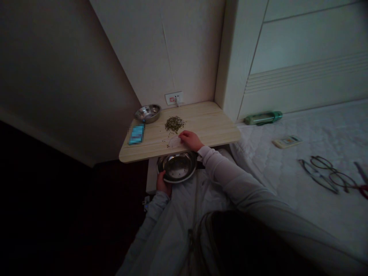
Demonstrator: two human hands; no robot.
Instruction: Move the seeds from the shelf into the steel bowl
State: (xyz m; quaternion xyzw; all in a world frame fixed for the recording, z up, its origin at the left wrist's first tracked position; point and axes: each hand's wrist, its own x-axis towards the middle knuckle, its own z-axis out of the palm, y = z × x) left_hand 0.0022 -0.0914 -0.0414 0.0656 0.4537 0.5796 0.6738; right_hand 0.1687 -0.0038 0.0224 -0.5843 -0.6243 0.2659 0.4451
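My left hand [163, 184] is closed on the rim of a shiny metal bowl [178, 178], held just under the front edge of the wooden table [204, 119]. A few small dark grains show in this bowl. Above it, my right hand [190, 140] pinches a thin, see-through plastic piece [174, 142] low over the tabletop; its exact kind I cannot make out. Several loose grains lie beside the plastic. Behind my right hand is a spread pile of small green beans [174, 124], like mung beans.
A second metal bowl [147, 113] and a phone with a lit screen [136, 134] are on the table's left side. A socket [174, 98] with a plug is on the wall. The bed at right holds a green bottle [263, 118], a pale remote [286, 141], glasses [321, 163] and scissors [362, 180].
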